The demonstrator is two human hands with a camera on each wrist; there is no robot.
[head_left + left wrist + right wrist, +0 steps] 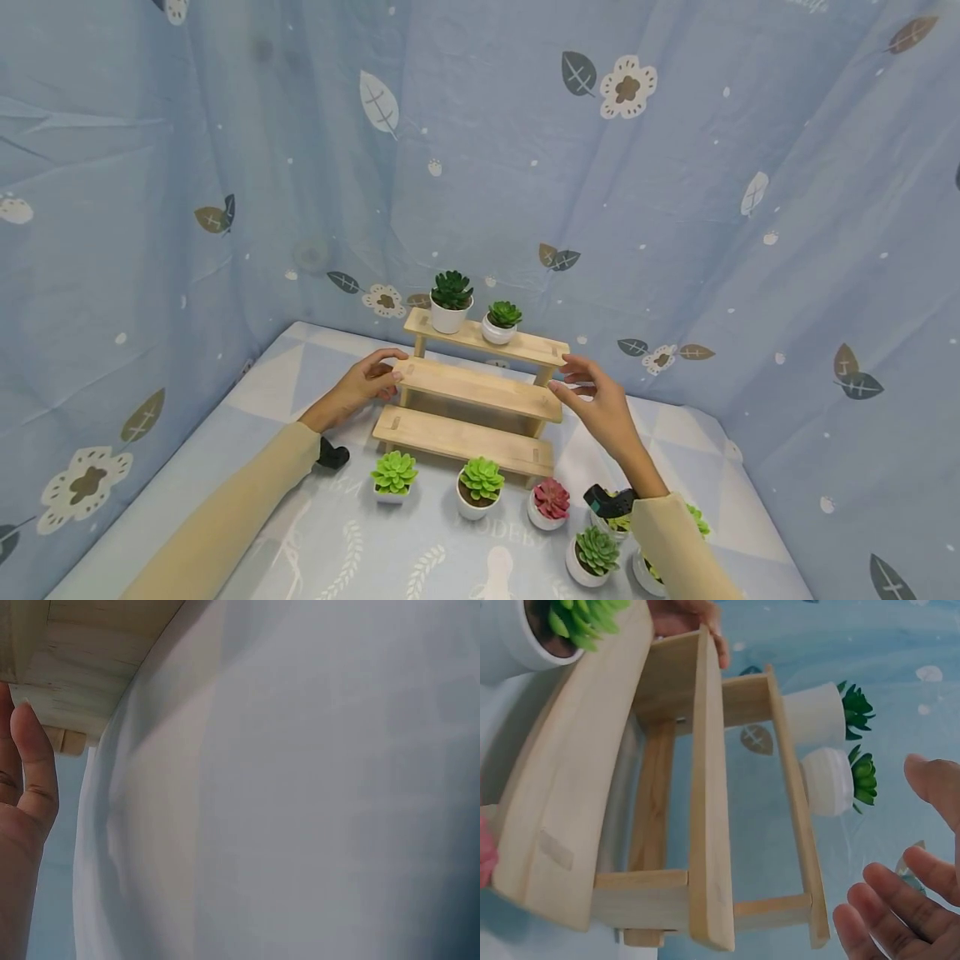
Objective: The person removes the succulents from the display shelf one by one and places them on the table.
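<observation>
A three-tier wooden plant stand stands on the cloth-covered table. At its left end, my left hand grips the middle board, thumb at the board's end and fingers behind. My right hand is beside the stand's right end, fingers loosely spread and bent; the right wrist view shows a gap between these fingers and the wood. On the top board sit a dark green succulent in a white pot and a smaller green succulent in a rounded white pot. The lower two boards are bare.
Along the stand's front are two light green potted succulents and a red one. A green succulent and several more pots stand at right, partly hidden by the right sleeve. Patterned blue curtains surround the table.
</observation>
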